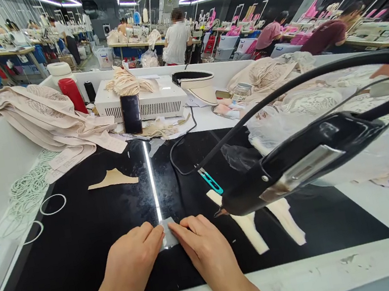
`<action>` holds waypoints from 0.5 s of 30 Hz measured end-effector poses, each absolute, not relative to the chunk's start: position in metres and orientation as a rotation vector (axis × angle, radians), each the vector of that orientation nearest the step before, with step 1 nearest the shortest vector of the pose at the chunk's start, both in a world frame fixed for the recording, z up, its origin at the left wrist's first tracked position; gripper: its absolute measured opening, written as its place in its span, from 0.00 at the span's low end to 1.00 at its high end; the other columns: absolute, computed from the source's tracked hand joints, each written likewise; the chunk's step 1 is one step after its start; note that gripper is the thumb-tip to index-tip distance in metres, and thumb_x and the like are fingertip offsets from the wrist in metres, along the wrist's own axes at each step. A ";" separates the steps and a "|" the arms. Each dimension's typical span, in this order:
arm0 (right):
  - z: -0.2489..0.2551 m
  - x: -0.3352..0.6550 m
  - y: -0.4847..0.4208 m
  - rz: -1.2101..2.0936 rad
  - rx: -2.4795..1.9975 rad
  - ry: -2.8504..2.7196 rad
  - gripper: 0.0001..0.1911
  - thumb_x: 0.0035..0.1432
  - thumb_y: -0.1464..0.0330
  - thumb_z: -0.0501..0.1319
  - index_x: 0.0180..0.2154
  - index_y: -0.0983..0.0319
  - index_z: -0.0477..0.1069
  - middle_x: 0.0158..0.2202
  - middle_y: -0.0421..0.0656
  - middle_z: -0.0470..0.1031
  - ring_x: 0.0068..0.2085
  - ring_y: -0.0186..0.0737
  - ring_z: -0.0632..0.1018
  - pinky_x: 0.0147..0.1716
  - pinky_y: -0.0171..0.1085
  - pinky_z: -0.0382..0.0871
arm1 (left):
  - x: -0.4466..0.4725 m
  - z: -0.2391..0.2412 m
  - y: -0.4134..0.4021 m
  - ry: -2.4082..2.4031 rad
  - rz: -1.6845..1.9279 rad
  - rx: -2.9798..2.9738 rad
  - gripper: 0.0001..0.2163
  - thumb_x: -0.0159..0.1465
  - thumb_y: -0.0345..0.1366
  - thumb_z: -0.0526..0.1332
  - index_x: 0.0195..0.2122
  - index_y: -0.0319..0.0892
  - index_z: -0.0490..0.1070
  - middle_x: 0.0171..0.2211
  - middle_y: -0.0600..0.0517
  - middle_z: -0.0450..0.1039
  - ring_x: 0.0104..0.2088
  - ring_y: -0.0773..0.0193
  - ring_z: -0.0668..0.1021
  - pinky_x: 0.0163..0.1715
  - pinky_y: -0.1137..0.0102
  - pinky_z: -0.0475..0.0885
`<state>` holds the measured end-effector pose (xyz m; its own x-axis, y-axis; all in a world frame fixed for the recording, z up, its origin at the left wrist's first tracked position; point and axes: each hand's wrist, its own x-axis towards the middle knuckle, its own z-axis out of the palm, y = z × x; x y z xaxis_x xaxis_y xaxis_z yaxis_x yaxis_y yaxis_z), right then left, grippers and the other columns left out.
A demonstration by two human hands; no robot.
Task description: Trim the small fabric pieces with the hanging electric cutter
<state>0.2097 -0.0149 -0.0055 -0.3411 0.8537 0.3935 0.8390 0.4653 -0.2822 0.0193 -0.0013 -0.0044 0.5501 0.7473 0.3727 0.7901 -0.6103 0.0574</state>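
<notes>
A small greyish, see-through piece (170,235) lies on the black work mat (95,243), near its front edge. My left hand (133,256) pinches its left side between thumb and fingers. From the right, my right hand (211,250) holds the other side with its fingertips. A black handheld tool (277,166) with a pointed metal tip hangs just right of my right hand, touching neither hand. Under and beside its tip are cream cut pieces (252,235), partly hidden by the tool. Another cream piece (112,178) lies apart, farther back on the left.
Teal thread snips (210,182) lie behind the tool tip. A thick black cable (281,82) arches across the right side. Pale green elastic loops (34,186) and draped beige fabric (33,108) fill the left. At the back, a phone (131,114) leans against a white vented box (160,104).
</notes>
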 end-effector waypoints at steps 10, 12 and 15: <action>-0.007 0.208 -0.015 0.063 -1.442 -2.221 0.14 0.67 0.76 0.55 0.49 0.61 0.74 0.33 0.44 0.74 0.31 0.40 0.70 0.29 0.37 0.68 | 0.019 -0.004 0.000 -1.301 -0.541 -2.597 0.14 0.74 0.30 0.48 0.43 0.42 0.75 0.24 0.56 0.68 0.21 0.65 0.72 0.21 0.68 0.58; -0.007 0.208 -0.014 0.057 -1.440 -2.225 0.14 0.67 0.76 0.54 0.50 0.61 0.74 0.33 0.44 0.74 0.31 0.40 0.71 0.29 0.37 0.68 | 0.019 -0.004 0.000 -1.299 -0.541 -2.592 0.15 0.74 0.30 0.48 0.43 0.42 0.75 0.24 0.56 0.68 0.21 0.65 0.72 0.21 0.68 0.57; -0.007 0.208 -0.014 0.034 -1.437 -2.229 0.14 0.68 0.75 0.53 0.49 0.61 0.74 0.32 0.44 0.74 0.30 0.40 0.71 0.29 0.37 0.68 | 0.019 -0.006 -0.001 -1.306 -0.530 -2.583 0.15 0.74 0.31 0.48 0.44 0.42 0.75 0.25 0.56 0.68 0.22 0.65 0.72 0.21 0.68 0.57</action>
<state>0.2076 -0.0139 -0.0066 -0.3303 0.8631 0.3820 0.8512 0.4473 -0.2747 0.0193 -0.0008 -0.0058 0.5456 0.7358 0.4011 0.8071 -0.5902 -0.0151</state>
